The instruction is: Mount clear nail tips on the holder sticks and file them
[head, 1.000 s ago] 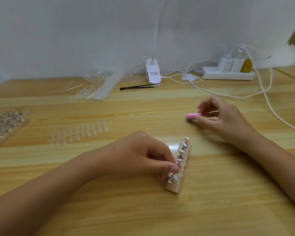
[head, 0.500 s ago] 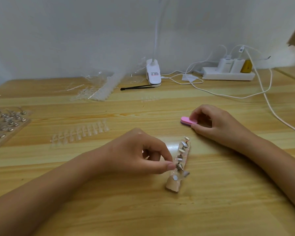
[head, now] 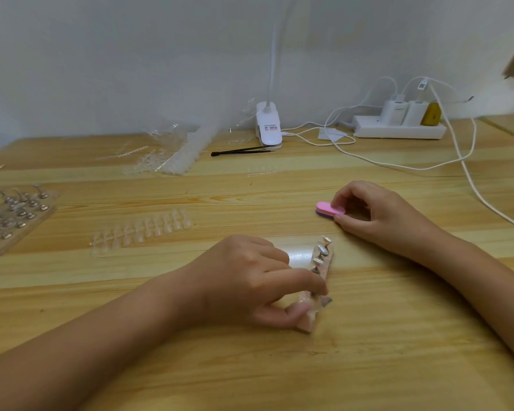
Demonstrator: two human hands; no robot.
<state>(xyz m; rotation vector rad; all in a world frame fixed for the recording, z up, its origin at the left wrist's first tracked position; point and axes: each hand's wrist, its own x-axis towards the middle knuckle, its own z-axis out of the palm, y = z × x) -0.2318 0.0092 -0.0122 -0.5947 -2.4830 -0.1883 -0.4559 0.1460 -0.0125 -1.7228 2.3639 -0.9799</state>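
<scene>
Head view: on the wooden table point(head: 368, 366), the left hand point(head: 250, 280) pinches the near end of the holder strip point(head: 324, 259), probably steadying it for filing. Beyond the strip, the right hand point(head: 377, 215) grips the pink file point(head: 327, 207), ready. Clear nail tips point(head: 143, 229) wait left of the strip.

Tabletop point(head: 368, 366) open nearside; nail tips point(head: 143, 229) lie left

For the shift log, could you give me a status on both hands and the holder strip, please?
Left hand pinches near end of holder strip. Right hand grips pink file. Nothing between file and strip.
</scene>
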